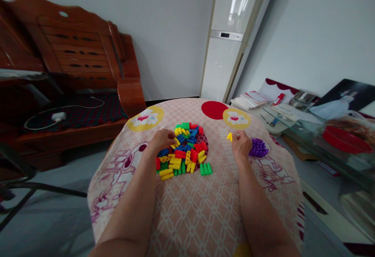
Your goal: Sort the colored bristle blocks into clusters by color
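Observation:
My left hand point(161, 140) is at the left side of a heap of plastic building blocks point(179, 161), its fingers pinched at a yellow block point(176, 141). The heap is a mix of red, yellow, blue and green tube-shaped blocks. Off to the right, my right hand point(242, 143) has thumb and fingers together on a small yellow block point(230, 136), partly hidden by the fingertips. Just beyond that hand lies a cluster of purple pieces point(258, 147). A green block point(206, 169) lies at the heap's near right edge.
The blocks lie on a round table with a patterned pink cloth point(196, 214). A wooden bench point(76, 50) stands at the back left, a tall white cabinet unit point(224, 61) behind. On the right, a glass shelf point(295, 132) carries papers, a red bowl point(347, 140) and a photo.

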Available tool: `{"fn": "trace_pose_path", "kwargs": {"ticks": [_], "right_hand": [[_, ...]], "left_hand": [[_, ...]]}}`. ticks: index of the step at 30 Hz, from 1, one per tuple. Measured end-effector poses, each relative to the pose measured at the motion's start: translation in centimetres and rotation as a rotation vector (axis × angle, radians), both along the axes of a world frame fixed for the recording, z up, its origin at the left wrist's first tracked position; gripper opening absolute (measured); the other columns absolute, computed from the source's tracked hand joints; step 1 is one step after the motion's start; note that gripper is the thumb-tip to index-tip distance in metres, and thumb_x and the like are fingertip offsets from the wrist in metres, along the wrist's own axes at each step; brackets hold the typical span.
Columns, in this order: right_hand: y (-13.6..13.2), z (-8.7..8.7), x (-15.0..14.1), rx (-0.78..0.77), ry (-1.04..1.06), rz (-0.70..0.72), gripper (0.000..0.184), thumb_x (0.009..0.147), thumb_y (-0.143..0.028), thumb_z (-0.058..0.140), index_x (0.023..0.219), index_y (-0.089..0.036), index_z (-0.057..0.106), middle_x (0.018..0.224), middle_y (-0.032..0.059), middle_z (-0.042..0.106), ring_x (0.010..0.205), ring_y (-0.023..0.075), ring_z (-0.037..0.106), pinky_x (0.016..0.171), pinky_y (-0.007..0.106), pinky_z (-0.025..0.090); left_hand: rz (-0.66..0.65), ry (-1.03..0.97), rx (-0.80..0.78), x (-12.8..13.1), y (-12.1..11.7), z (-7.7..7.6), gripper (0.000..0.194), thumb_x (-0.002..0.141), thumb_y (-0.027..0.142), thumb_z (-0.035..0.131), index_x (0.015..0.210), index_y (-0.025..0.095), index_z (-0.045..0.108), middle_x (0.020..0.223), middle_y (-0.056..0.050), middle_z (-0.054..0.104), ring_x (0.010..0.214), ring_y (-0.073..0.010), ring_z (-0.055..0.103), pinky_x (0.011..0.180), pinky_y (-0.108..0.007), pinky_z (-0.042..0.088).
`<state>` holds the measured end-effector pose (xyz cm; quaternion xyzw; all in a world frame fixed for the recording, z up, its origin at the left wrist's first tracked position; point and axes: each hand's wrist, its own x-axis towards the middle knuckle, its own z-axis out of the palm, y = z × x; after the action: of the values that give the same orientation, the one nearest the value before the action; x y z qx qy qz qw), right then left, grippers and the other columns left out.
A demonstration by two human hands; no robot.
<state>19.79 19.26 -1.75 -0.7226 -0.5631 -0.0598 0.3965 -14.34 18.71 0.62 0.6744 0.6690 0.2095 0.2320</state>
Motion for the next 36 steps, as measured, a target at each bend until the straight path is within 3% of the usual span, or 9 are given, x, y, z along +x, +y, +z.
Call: {"fn": "trace_pose_path", "kwargs": {"ticks": [4, 10, 15, 20, 23, 26, 32, 36], "right_hand": [[-0.6, 0.1, -2.3, 0.075, 0.066, 0.203, 0.028, 0.087, -0.034, 0.052, 0.092, -0.015, 0.073, 0.077, 0.0100, 0.073, 0.071, 0.0205, 0.064, 0.068, 0.028, 0.041], [-2.0, -0.2, -6.7, 0.053, 0.087, 0.520, 0.031, 0.089, -0.035, 0.049, 0.075, -0.018, 0.069, 0.067, 0.0046, 0.067, 0.062, 0.0152, 0.057, 0.063, 0.025, 0.040], [-3.0, 0.6, -7.8, 0.036, 0.148, 0.584, 0.031, 0.089, -0.036, 0.049, 0.075, -0.018, 0.070, 0.066, 0.0032, 0.066, 0.062, 0.0149, 0.057, 0.062, 0.024, 0.041], [-3.8, 1.6, -8.5, -0.003, 0.300, 0.692, 0.031, 0.088, -0.040, 0.053, 0.078, -0.017, 0.072, 0.067, 0.0017, 0.067, 0.062, 0.0143, 0.058, 0.060, 0.023, 0.042], [-4.3, 2.0, -9.2, -0.073, 0.402, 0.781, 0.033, 0.087, -0.044, 0.056, 0.080, -0.017, 0.072, 0.065, 0.0005, 0.066, 0.062, 0.0142, 0.059, 0.058, 0.022, 0.043], [-4.5, 2.0, -9.7, -0.180, 0.534, 0.795, 0.034, 0.083, -0.047, 0.060, 0.079, -0.016, 0.072, 0.062, 0.0002, 0.065, 0.056, 0.0134, 0.058, 0.052, 0.022, 0.042], [-4.2, 1.7, -10.1, -0.291, 0.899, 0.752, 0.037, 0.077, -0.051, 0.063, 0.080, -0.015, 0.069, 0.058, -0.0004, 0.065, 0.040, 0.0110, 0.049, 0.039, 0.022, 0.035], [-3.2, 2.2, -7.8, -0.238, 0.753, 0.663, 0.030, 0.076, -0.046, 0.061, 0.073, -0.016, 0.067, 0.058, -0.0002, 0.065, 0.044, 0.0128, 0.054, 0.043, 0.023, 0.039]], "left_hand": [[0.006, -0.013, -0.013, -0.3, 0.2, -0.4, 0.009, 0.065, 0.024, 0.066, 0.071, 0.019, 0.070, 0.062, 0.000, 0.070, 0.061, -0.0157, 0.064, 0.056, -0.022, 0.044], [-0.050, -0.115, 0.022, -1.0, 0.2, -0.7, 0.008, 0.054, 0.022, 0.068, 0.060, 0.021, 0.064, 0.055, 0.003, 0.064, 0.056, -0.0150, 0.060, 0.052, -0.022, 0.041], [-0.078, -0.331, 0.035, -1.5, -0.5, 0.7, 0.018, 0.054, 0.031, 0.072, 0.058, 0.019, 0.059, 0.050, 0.003, 0.058, 0.049, -0.0121, 0.053, 0.048, -0.022, 0.037], [-0.074, -0.691, 0.121, 0.8, -0.6, 1.7, 0.031, 0.056, 0.035, 0.077, 0.067, 0.017, 0.055, 0.056, 0.004, 0.057, 0.050, -0.0097, 0.051, 0.049, -0.021, 0.039], [-0.121, -0.790, 0.117, 3.2, -0.7, 1.8, 0.035, 0.057, 0.033, 0.078, 0.078, 0.017, 0.056, 0.062, 0.003, 0.060, 0.054, -0.0108, 0.055, 0.051, -0.022, 0.042], [-0.198, -0.799, 0.100, 5.0, -0.9, 2.0, 0.038, 0.061, 0.034, 0.076, 0.089, 0.017, 0.058, 0.070, 0.001, 0.064, 0.059, -0.0127, 0.059, 0.053, -0.023, 0.045], [-0.275, -0.665, 0.088, 6.3, -1.6, 2.9, 0.027, 0.063, 0.031, 0.074, 0.082, 0.016, 0.062, 0.070, 0.000, 0.066, 0.062, -0.0137, 0.061, 0.053, -0.022, 0.044], [-0.287, -0.573, 0.074, 5.7, -1.5, 2.8, 0.027, 0.066, 0.031, 0.071, 0.089, 0.018, 0.067, 0.080, -0.003, 0.071, 0.068, -0.0153, 0.064, 0.057, -0.024, 0.048]]}}
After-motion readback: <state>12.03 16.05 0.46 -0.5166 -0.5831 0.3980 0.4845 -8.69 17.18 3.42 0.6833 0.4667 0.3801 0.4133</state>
